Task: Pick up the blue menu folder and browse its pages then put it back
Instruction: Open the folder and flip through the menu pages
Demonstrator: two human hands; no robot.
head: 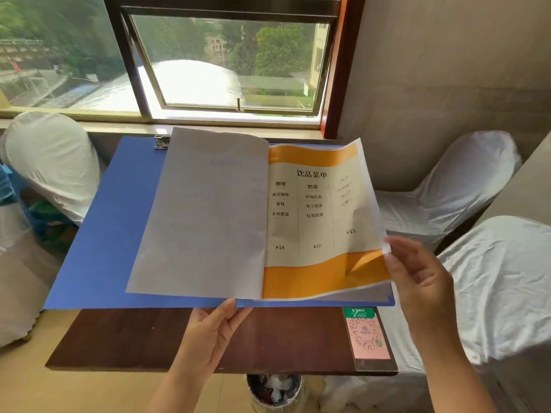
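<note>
Over the desk (pixel 149 338) we hold the open folder (pixel 98 228) aloft, clear of the wood. Nearest us, our left hand (pixel 208 332) props its lower edge from beneath, thumb on top, fingers hidden under the cover, so we cannot tell their spread. To turn well, we judge the sheet should be lifted by its corner alone and swept left in a shallow arc, without creasing. Farther right, our right hand (pixel 417 281) rises with wrist bent, fingers pinching the page (pixel 313 210) at its lower right corner.

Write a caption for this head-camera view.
Left hand holds the open blue menu folder; right hand lifts a drinks page.
</note>
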